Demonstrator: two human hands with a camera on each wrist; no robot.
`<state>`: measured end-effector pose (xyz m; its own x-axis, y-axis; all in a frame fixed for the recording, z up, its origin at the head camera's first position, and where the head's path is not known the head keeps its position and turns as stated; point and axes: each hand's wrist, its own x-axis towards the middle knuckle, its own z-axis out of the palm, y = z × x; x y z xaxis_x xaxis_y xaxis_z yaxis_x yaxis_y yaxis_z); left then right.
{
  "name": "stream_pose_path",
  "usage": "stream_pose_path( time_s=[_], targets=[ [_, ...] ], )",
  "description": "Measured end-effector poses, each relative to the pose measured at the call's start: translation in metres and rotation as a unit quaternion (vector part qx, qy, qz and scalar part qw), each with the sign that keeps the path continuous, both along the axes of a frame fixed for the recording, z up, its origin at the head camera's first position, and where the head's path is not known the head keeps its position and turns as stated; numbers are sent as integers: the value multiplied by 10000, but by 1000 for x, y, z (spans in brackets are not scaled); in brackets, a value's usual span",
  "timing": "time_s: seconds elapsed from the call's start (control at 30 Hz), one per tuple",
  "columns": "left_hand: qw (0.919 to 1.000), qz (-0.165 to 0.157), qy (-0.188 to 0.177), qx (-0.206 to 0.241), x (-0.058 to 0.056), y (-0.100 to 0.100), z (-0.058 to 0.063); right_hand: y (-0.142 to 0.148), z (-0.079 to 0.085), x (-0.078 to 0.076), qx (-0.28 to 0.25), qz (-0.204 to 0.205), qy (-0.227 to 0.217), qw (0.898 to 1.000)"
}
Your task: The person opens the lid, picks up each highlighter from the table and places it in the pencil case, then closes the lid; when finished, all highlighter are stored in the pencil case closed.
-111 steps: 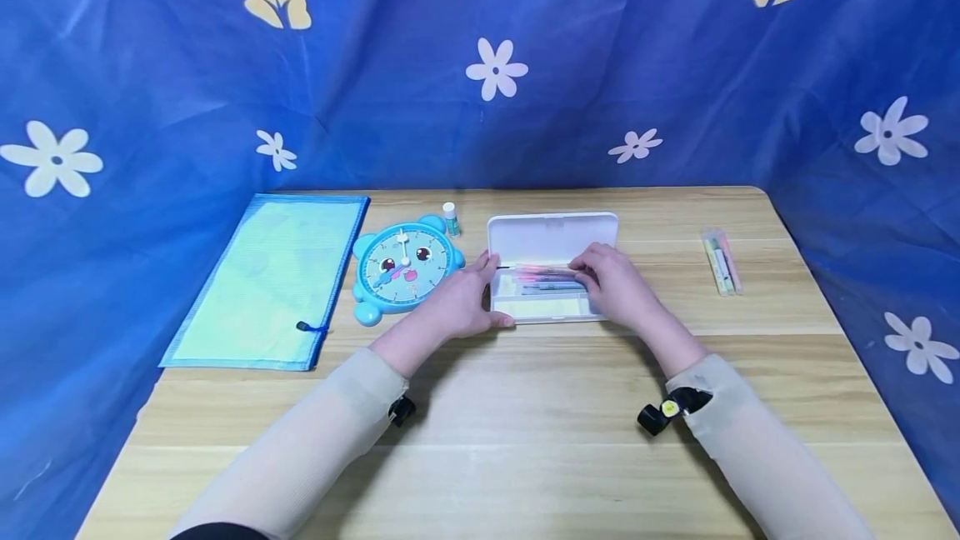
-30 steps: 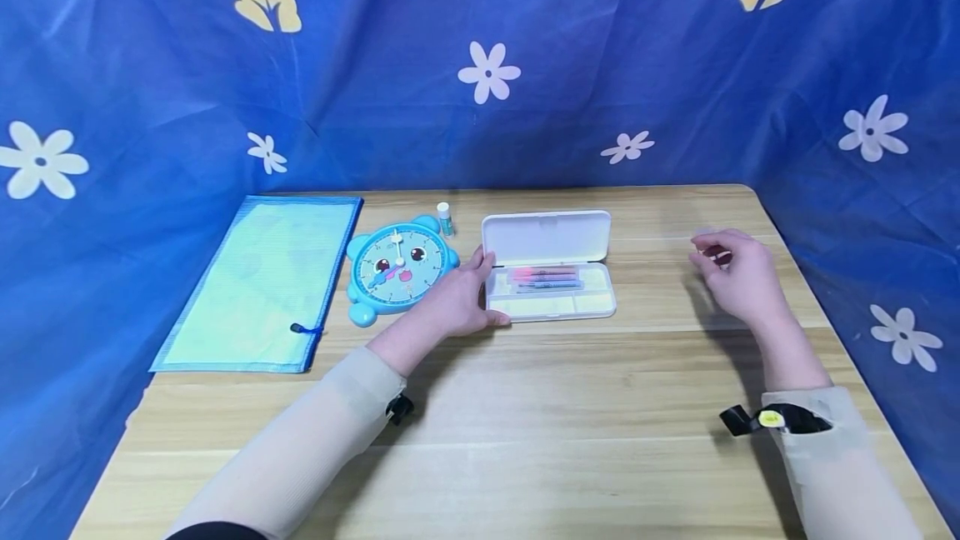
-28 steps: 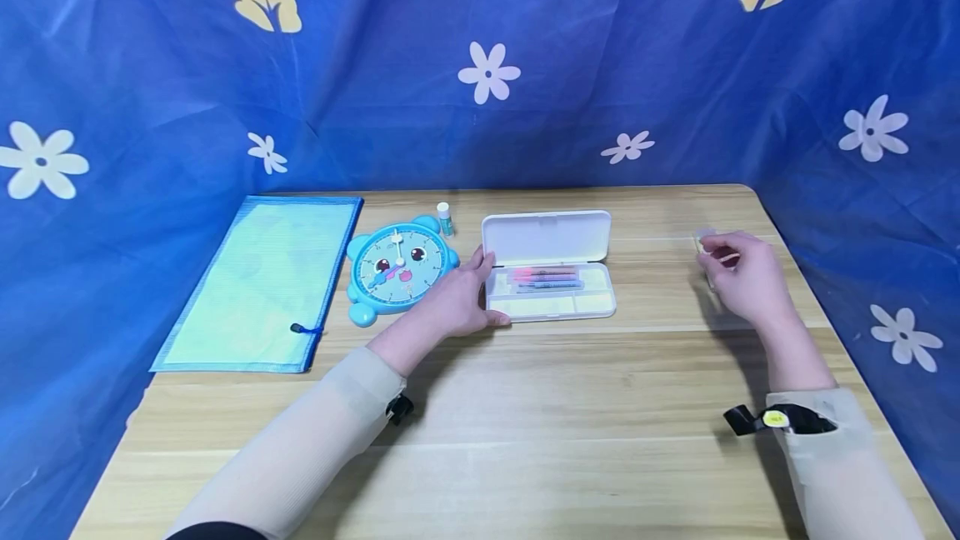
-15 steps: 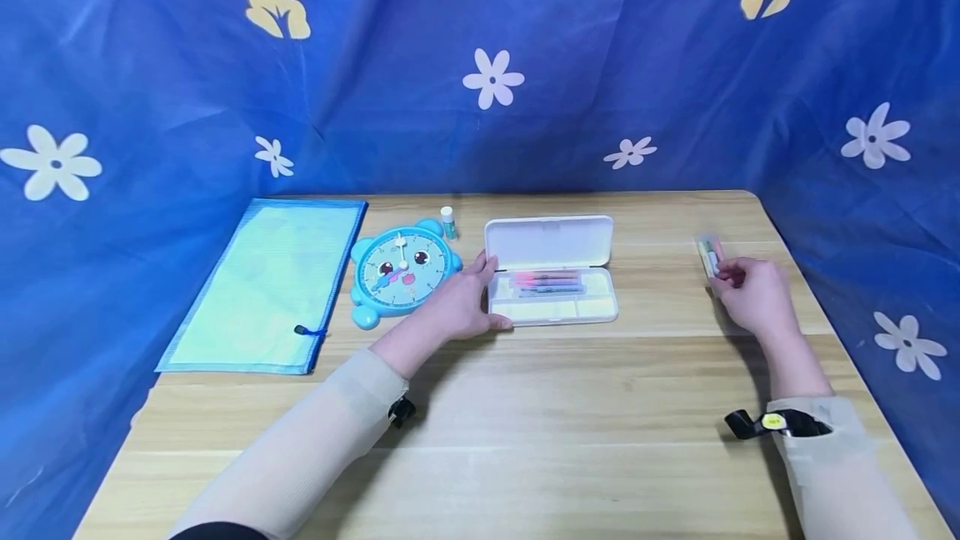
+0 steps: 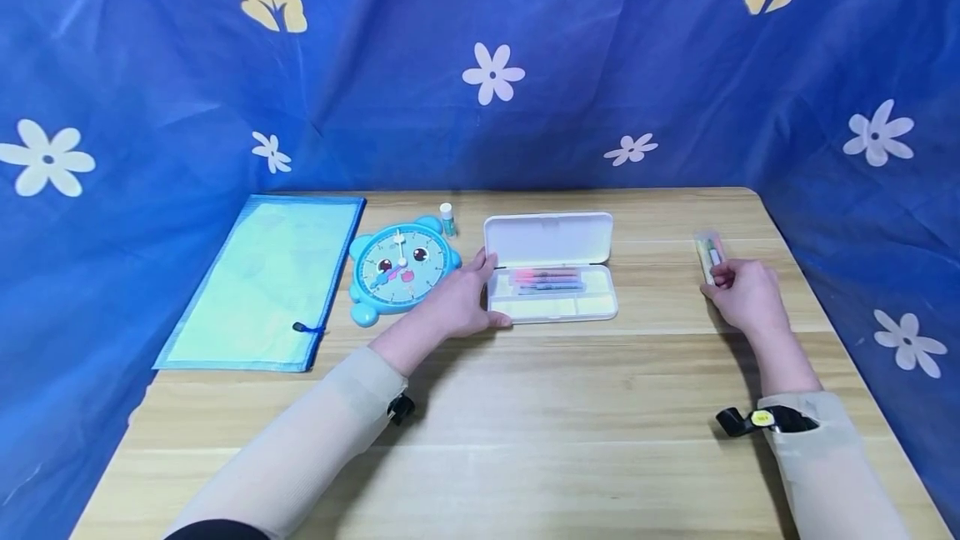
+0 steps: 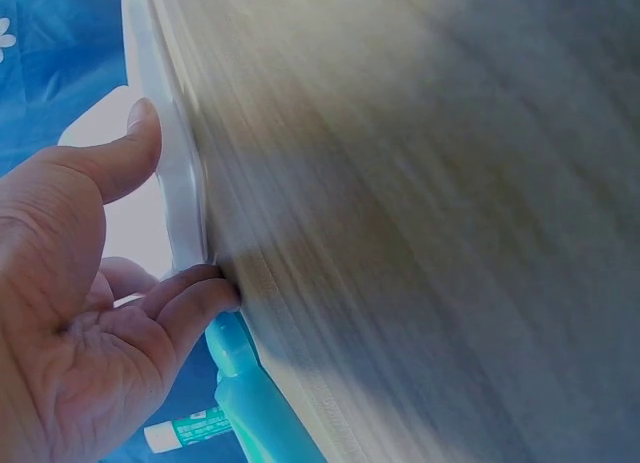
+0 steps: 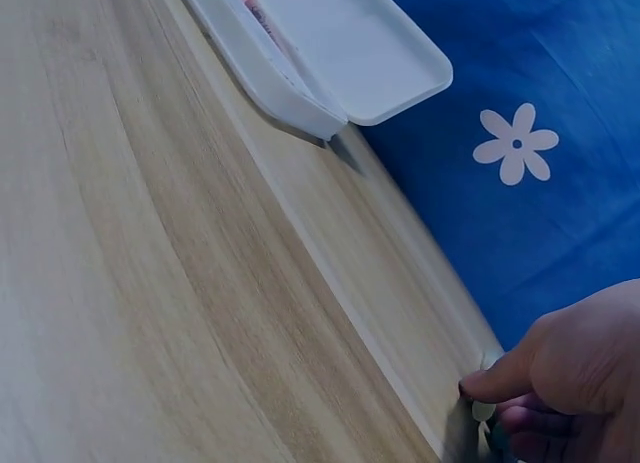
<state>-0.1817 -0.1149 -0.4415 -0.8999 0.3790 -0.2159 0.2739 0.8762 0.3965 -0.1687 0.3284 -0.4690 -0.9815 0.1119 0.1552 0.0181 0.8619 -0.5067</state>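
A white pencil case [image 5: 547, 240] lies with its lid up at the middle of the table. Several pink and blue pens [image 5: 546, 276] in a clear sleeve rest in its rear compartment. My left hand [image 5: 467, 304] holds the case's left end, thumb at the front edge and fingers at the back corner. Over on the right, my right hand [image 5: 748, 297] pinches the near end of a small clear pack of highlighters [image 5: 709, 248], which lies on the table. In the right wrist view, only the pack's pale tips [image 7: 484, 410] show below the thumb.
A blue cartoon toy clock [image 5: 397, 269] sits just left of the left hand, with a glue stick [image 5: 447, 220] behind it. At the far left lies a light-blue zip folder [image 5: 262, 282]. A blue flowered cloth [image 5: 555, 132] hangs behind the wooden table [image 5: 570, 407].
My right hand has left the pens in the case, moved right to the highlighter pack, and its fingers have closed on the near end. The left hand stays on the case.
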Motion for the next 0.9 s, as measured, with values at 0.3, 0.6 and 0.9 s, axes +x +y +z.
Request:
stream_pose_path(
  time_s=[0.3,0.6,0.9],
  targets=[
    [10000,-13,31,-17,-1,1,1,-2,0,2,-137,144,-72,9998],
    [10000,-14,28,-1,1,1,1,-11,13,7,-325,210,163,9991],
    [10000,1,26,-24,0,0,1,-29,37,11,-513,535,927,9929]
  ],
)
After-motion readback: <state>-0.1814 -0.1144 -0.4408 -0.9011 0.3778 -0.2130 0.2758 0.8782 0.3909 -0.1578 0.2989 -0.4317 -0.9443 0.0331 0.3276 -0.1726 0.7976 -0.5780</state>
